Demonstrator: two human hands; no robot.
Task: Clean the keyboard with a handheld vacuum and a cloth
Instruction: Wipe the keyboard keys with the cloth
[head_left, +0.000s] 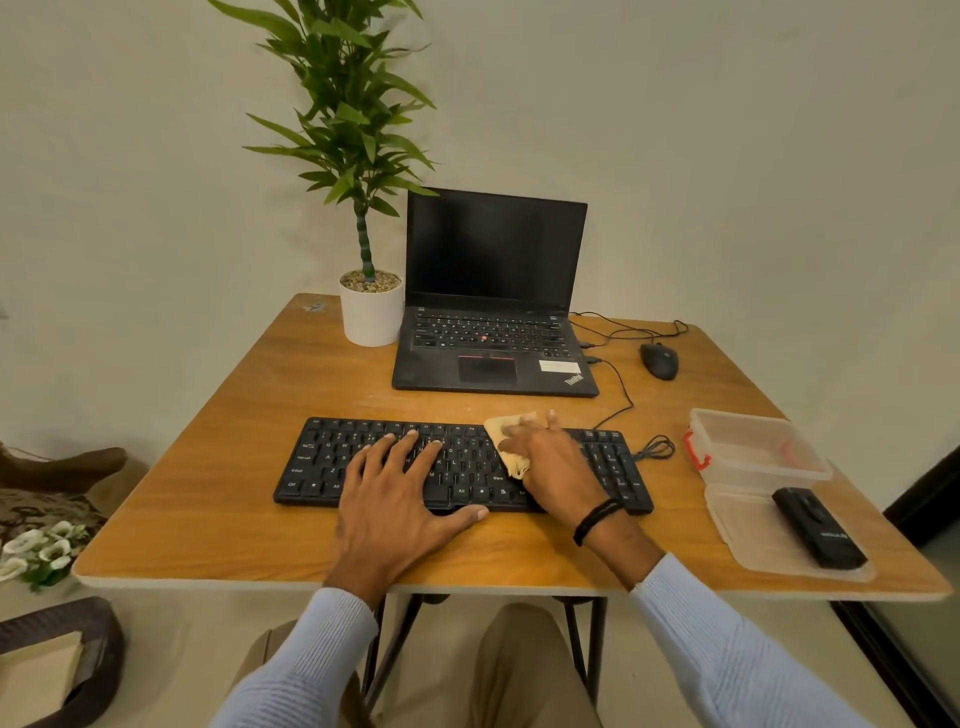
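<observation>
Your left hand (395, 499) lies flat and released on the middle keys of the black keyboard (462, 465), pinning it to the desk (218, 499); keep that weight steady. Your right hand (553, 462) presses the yellow cloth (511, 441) onto the keys right of centre, its grip spread over it, not clenched. Wipe row by row with light pressure. The handheld vacuum (818, 527) lies idle on the container lid (748, 535), well apart at right.

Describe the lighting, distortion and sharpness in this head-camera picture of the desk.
Head view: soft, even, warm light, with no hard shadows or glare on the table; wide-angle bending curves the table's near edge; keyboard legends are soft, and the cloth under the right hand looks slightly blurred.
</observation>
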